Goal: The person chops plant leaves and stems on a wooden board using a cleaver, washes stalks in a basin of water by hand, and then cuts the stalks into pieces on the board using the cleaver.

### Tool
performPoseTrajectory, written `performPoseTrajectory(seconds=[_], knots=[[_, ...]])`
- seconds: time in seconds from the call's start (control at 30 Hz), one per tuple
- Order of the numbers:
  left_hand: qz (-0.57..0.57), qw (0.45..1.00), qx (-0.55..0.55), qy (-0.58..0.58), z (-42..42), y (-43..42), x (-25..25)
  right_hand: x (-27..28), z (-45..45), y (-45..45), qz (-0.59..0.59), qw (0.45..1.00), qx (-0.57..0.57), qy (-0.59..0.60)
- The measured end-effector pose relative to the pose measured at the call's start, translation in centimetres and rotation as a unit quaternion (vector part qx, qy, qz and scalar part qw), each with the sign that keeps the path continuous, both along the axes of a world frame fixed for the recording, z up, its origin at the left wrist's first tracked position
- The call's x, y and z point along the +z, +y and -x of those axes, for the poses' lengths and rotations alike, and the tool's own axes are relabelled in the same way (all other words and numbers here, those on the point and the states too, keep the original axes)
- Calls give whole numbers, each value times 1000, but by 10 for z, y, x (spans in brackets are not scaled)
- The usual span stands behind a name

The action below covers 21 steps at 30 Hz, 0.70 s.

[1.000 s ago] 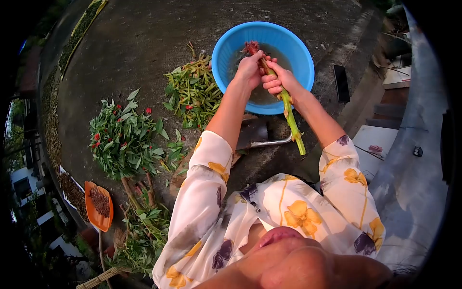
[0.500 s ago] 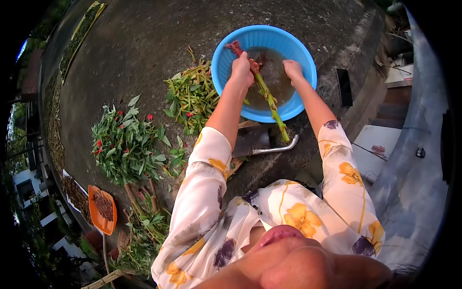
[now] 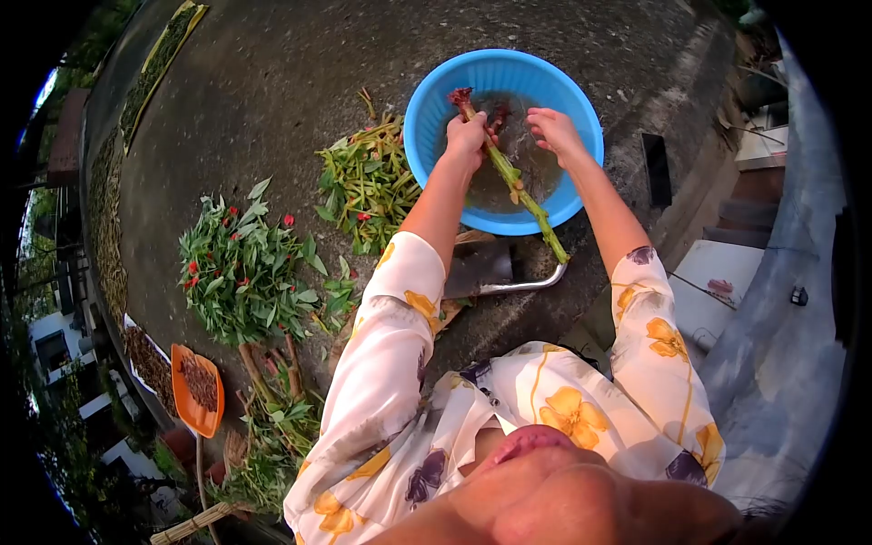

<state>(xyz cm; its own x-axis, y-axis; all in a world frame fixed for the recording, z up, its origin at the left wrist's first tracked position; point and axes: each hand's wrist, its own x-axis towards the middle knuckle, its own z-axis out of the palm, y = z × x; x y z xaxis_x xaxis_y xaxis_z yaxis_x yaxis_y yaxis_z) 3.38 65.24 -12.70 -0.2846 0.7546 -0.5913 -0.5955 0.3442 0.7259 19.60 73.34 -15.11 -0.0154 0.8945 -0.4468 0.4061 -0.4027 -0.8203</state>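
Observation:
My left hand (image 3: 467, 136) is wrapped round a thick green plant stalk (image 3: 520, 191) near its reddish root end, above the blue plastic basin (image 3: 579, 91). Slanting down across the near rim, the stalk's cut lower end comes close to a bent metal handle. Cloudy water (image 3: 531, 177) lies in the basin, and a reddish bit of root shows behind my left hand. Over the water on the other side is my right hand (image 3: 556, 134), its fingers parted and slightly curled, apart from the stalk.
Stripped green stalks (image 3: 368, 186) are heaped left of the basin. A leafy pile with red flowers (image 3: 245, 263) lies further left, near an orange scoop (image 3: 197, 392). A dark metal blade (image 3: 479, 268) lies below the basin; a black flat object (image 3: 656, 171) is at right.
My right hand has loosened from a fist and spread its fingers. My left hand and the stalk have shifted slightly right and down. The whole view has moved a little.

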Motion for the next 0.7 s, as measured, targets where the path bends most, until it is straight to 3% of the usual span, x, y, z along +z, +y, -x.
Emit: performPoseTrajectory(seconds=[0.03, 0.07, 0.1, 0.13, 0.17, 0.27, 0.33, 0.37, 0.43, 0.7], knots=[[4, 1000, -5, -24, -2, -5, -3, 10, 2, -4, 8, 1000, -8, 19], [5, 999, -12, -43, 0, -4, 1, -17, 12, 3, 231, 948, 1, 219], [4, 999, -12, -40, 3, -4, 4, -40, 10, 12, 267, 913, 14, 309], [-13, 998, -33, -59, 3, -7, 9, -24, 14, 2, 302, 868, 27, 393], [-30, 995, -53, -78, 4, -8, 12, -11, 22, -1, 303, 868, 27, 393], [-33, 989, -100, -103, -1, -10, 14, 21, 36, -6, 95, 951, 95, 279], [-31, 986, -127, -106, 0, -13, 20, 25, 34, 3, 15, 970, 132, 201], [-30, 986, -128, -105, 0, -13, 22, 28, 35, 4, 15, 970, 130, 203], [-46, 980, -161, -111, -1, -15, 27, 34, 33, 7, 28, 909, 156, 385], [-113, 969, -211, -65, -14, -16, 42, 53, 37, 18, -115, 942, 197, 245]])
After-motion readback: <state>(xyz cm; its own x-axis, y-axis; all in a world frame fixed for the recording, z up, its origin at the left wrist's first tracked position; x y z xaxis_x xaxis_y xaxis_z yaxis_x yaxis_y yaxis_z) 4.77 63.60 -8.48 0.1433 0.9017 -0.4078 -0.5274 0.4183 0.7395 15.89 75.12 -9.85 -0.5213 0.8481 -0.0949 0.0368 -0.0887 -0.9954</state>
